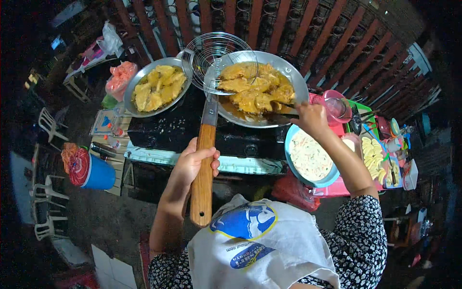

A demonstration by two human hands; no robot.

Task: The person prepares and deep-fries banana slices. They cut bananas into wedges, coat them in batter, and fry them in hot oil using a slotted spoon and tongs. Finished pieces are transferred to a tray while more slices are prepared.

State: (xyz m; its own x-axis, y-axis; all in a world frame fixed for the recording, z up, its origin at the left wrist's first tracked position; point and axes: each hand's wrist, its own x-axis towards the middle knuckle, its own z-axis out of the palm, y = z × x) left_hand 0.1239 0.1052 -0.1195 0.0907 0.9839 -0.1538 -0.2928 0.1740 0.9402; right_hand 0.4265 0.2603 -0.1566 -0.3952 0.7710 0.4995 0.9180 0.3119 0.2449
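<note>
My left hand [186, 163] is wrapped round the wooden handle of a wire skimmer [205, 168]. The skimmer's coiled round head is raised over the left edge of a large metal pan [299, 83], where golden battered pieces [257, 86] fry in oil. At that pan's right rim, my right hand [313, 119] is closed on a thin cooking utensil [285, 104]. Its far end reaches among the frying pieces, and its exact kind is hard to make out. A smaller metal pan [129, 98] to the left holds more yellow battered pieces [159, 89].
Both pans sit on a black stove [163, 134]. At right, a blue basin [290, 159] holds pale batter with shreds, beside sliced yellow pieces [372, 154] and a pink basket [337, 106]. Brown slats [279, 29] rise behind. A blue bucket [100, 172] stands left.
</note>
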